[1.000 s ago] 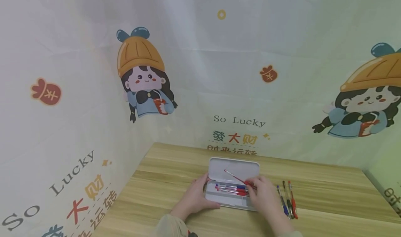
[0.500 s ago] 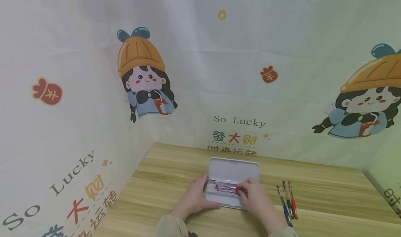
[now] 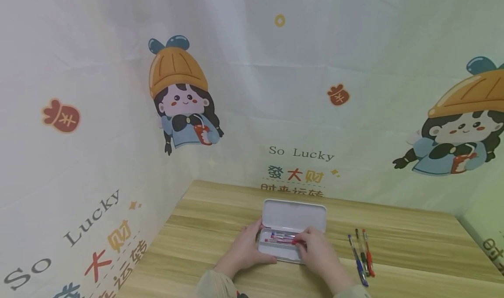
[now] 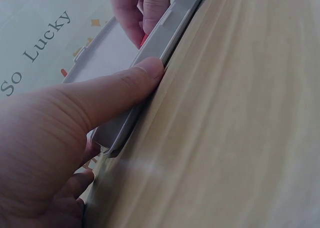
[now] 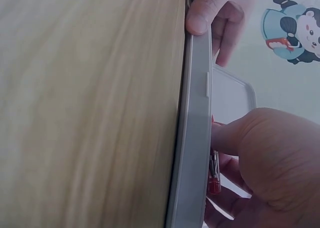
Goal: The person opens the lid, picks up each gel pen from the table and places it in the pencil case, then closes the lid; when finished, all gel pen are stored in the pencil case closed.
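Note:
An open white pencil case (image 3: 294, 214) stands on the table with its lid tilted up at the back. My left hand (image 3: 249, 247) grips the case's left end, the thumb along its front edge in the left wrist view. Over the tray, my right hand (image 3: 320, 250) pinches a red pen (image 3: 278, 241) that lies low and lengthwise in the case. Its red end (image 5: 215, 183) shows under the fingers in the right wrist view. Behind it in the tray lie other pens (image 3: 277, 235), partly hidden by the right hand.
On the table (image 3: 212, 210), right of the case, lie a blue pen (image 3: 358, 261), a black pen (image 3: 363, 254) and a red-gripped pen (image 3: 368, 253) side by side. A printed cloth (image 3: 244, 92) hangs behind and to the left of the table.
My right hand has moved left and lowered the red pen from a slant above the case into the tray. The left hand keeps its grip in place.

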`<action>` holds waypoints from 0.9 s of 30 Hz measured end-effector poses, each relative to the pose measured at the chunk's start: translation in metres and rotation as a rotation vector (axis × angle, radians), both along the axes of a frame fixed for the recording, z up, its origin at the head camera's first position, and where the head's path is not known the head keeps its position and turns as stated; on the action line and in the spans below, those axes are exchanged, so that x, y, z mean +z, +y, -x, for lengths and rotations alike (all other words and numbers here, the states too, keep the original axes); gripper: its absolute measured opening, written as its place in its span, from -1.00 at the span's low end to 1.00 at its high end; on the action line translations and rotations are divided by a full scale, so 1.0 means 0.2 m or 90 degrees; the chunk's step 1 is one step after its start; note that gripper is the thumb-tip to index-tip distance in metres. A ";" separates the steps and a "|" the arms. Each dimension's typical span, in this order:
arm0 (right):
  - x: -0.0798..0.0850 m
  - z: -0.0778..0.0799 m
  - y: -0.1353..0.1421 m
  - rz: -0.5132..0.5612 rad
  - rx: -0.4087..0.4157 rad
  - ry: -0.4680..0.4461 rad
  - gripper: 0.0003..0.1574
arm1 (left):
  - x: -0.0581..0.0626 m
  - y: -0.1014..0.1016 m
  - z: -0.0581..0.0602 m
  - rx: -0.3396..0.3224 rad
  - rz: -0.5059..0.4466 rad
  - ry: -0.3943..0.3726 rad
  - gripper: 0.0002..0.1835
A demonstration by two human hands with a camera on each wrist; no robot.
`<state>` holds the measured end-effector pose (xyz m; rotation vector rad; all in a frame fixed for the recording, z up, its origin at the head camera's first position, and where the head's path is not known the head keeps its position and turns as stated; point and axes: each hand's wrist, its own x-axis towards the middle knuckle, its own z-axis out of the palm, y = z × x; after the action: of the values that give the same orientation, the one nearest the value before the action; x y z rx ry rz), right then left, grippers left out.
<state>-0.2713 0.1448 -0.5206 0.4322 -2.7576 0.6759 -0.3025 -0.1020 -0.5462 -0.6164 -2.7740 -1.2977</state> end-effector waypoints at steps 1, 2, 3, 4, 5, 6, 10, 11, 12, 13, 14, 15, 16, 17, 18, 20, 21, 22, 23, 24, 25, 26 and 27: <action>0.00 0.00 0.00 -0.001 0.000 -0.002 -0.85 | 0.00 0.00 0.00 0.000 -0.001 -0.001 0.37; 0.00 0.00 0.00 -0.004 0.000 -0.003 -0.85 | 0.00 0.00 0.00 -0.001 -0.002 -0.001 0.37; 0.00 0.00 0.00 -0.005 0.001 -0.004 -0.86 | 0.00 0.00 0.00 -0.001 -0.002 -0.001 0.37; 0.00 0.00 0.00 -0.005 0.001 -0.005 -0.86 | 0.00 0.00 0.00 -0.001 -0.001 -0.001 0.37; 0.00 0.00 0.00 -0.006 0.001 -0.006 -0.86 | 0.00 0.00 0.00 -0.002 -0.001 -0.002 0.37; 0.00 0.00 0.00 -0.005 0.002 -0.007 -0.87 | 0.00 0.00 0.00 -0.003 -0.001 -0.002 0.37; 0.00 0.00 0.01 -0.001 -0.001 -0.014 -0.85 | -0.01 0.00 0.00 -0.004 -0.002 -0.002 0.38; 0.00 0.00 0.01 0.002 -0.002 -0.016 -0.85 | -0.01 0.00 0.00 -0.003 -0.002 -0.005 0.39; -0.01 0.00 0.01 0.008 -0.005 -0.020 -0.85 | -0.01 0.00 0.00 -0.002 -0.002 -0.006 0.39; -0.01 0.00 0.01 0.014 -0.007 -0.022 -0.85 | -0.01 0.00 0.00 -0.002 -0.003 -0.006 0.40; -0.01 0.01 0.02 0.022 -0.010 -0.024 -0.86 | -0.01 0.00 0.00 -0.003 -0.003 -0.004 0.40; -0.01 0.00 0.02 0.030 -0.013 -0.025 -0.87 | -0.01 0.00 0.00 -0.003 -0.002 -0.004 0.40; -0.01 0.00 0.02 0.039 -0.016 -0.025 -0.87 | -0.01 0.00 0.00 -0.003 -0.002 -0.002 0.40; 0.00 0.00 0.03 0.048 -0.020 -0.025 -0.87 | -0.01 0.00 0.00 -0.003 -0.002 0.000 0.40; 0.00 0.00 0.03 0.057 -0.024 -0.024 -0.87 | -0.01 0.00 0.00 -0.004 -0.002 0.004 0.40; 0.00 0.00 0.04 0.071 -0.033 -0.022 -0.86 | -0.01 0.00 0.00 -0.002 0.000 0.006 0.40; 0.00 0.00 0.05 0.077 -0.039 -0.022 -0.85 | -0.01 0.00 0.00 -0.001 0.002 0.004 0.40; 0.01 0.00 0.05 0.086 -0.044 -0.024 -0.84 | 0.00 0.00 0.00 0.001 0.002 0.002 0.40; 0.01 0.00 0.06 0.093 -0.053 -0.025 -0.83 | 0.00 0.00 0.00 0.002 0.004 -0.001 0.40; 0.01 -0.01 0.07 0.099 -0.061 -0.027 -0.81 | 0.00 0.01 0.00 0.003 0.004 -0.003 0.40; 0.02 -0.01 0.09 0.107 -0.068 -0.030 -0.79 | 0.00 0.01 0.00 0.003 0.005 -0.004 0.41; 0.02 -0.02 0.10 0.115 -0.073 -0.031 -0.77 | 0.00 0.01 0.00 0.003 0.005 -0.005 0.41; 0.02 -0.02 0.11 0.121 -0.078 -0.031 -0.74 | 0.00 0.01 0.00 0.003 0.006 -0.007 0.41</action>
<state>-0.2671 0.1672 -0.5157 0.2064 -2.7043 0.9182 -0.3024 -0.1005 -0.5460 -0.6051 -2.7893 -1.2922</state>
